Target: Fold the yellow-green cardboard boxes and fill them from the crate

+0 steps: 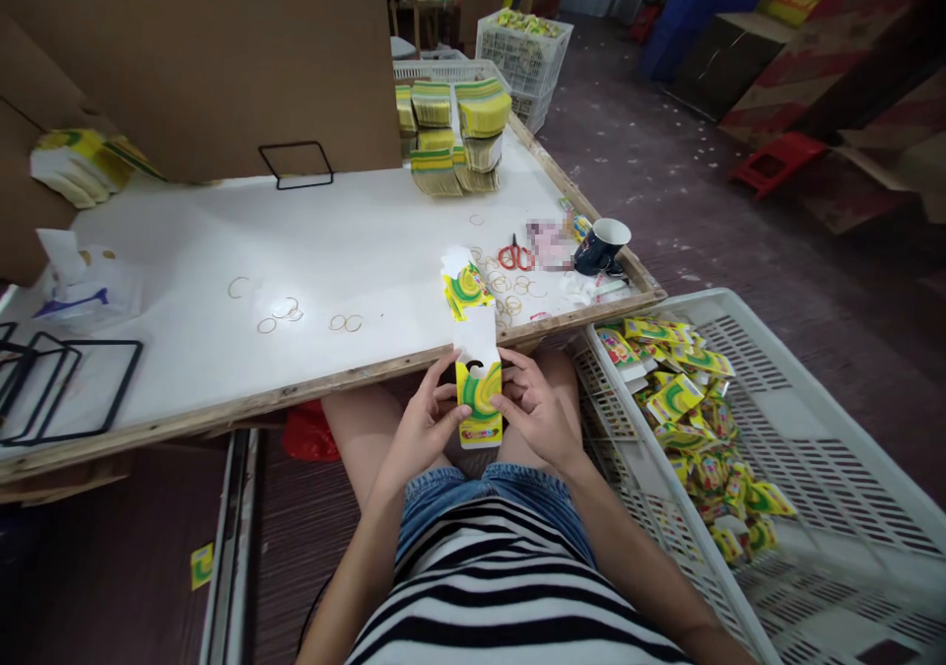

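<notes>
Between my hands, above my lap at the table's front edge, is a small yellow and green cardboard box [480, 394] with its white top flap standing up. My left hand [430, 411] pinches its left side, thumb on the front face. On its right side my right hand [533, 404] grips the same way. Just beyond the box, a few more yellow and green cardboard pieces [467, 286] lie at the table edge. Whether anything is inside the box cannot be seen.
On the white table [199, 241] lie rubber bands [346, 323], red-handled scissors [515, 254] and a dark mug [602, 246]. Stacks of flat cartons [436, 167] stand at the back. At my right, a white plastic crate [805, 389] holds many small boxes [676, 399]. Black wire frames [74, 389] sit left.
</notes>
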### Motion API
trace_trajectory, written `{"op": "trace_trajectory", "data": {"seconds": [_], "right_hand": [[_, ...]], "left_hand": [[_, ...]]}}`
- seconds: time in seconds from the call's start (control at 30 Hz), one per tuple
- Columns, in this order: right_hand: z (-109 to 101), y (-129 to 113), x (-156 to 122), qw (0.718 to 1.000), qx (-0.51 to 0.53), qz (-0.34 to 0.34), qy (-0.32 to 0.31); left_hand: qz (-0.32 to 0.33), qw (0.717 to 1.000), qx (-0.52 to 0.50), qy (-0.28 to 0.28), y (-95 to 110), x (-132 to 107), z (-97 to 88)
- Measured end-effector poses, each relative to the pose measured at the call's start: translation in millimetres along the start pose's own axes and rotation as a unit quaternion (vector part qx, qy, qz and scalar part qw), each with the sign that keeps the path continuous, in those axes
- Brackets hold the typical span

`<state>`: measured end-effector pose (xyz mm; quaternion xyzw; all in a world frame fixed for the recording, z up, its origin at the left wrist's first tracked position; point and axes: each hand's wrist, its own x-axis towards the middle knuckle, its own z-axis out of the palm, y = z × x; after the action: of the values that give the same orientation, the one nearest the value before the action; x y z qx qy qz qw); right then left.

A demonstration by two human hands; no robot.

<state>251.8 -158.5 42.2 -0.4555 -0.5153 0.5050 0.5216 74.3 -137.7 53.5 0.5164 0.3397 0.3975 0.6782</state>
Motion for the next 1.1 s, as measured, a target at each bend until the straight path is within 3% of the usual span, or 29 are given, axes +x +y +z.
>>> {"op": "trace_trajectory", "data": {"seconds": [0.2,0.3,0.47,0.67,0.77,0.87,1.0,1.1], "right_hand": [[-15.2,-5.4,2.3,0.996,-0.009,0.029,-0.084],[-17.0,-5.1,4.1,0.997,-0.055,0.007,-0.058],[-11.5,-0.9,5.7,0.997,-0.049,-0.033,0.042],[-20.4,-8.6,7.3,0.988,-0.131,-0.085,0.007],[-21.7,-13.7,7.7,0.988,-0.149,-0.015,-0.026],[-17.2,-16.1,8.8,0.979,-0.197,0.044,-0.036],[-11.4,-16.8,11.7,0.956,-0.287,0.053,0.0],[-10.4,-15.6,12.8,0.961,-0.272,0.044,-0.011]], "left_hand": [[-0.028,0.994,-0.091,-0.055,-4.6,-5.5,-0.6],[-0.028,0.993,-0.101,-0.054,-9.3,-6.2,1.4],[-0.031,0.995,-0.085,-0.045,-10.7,-3.6,2.6],[-0.013,1.0,-0.005,0.006,-9.5,-1.4,4.0],[-0.013,0.999,0.037,0.036,-11.4,-0.7,6.4],[-0.017,0.998,0.044,0.03,-13.6,0.1,8.2],[-0.023,0.998,0.056,0.006,-13.9,1.2,8.4],[-0.025,0.999,0.031,0.022,-11.7,2.1,8.3]]}}
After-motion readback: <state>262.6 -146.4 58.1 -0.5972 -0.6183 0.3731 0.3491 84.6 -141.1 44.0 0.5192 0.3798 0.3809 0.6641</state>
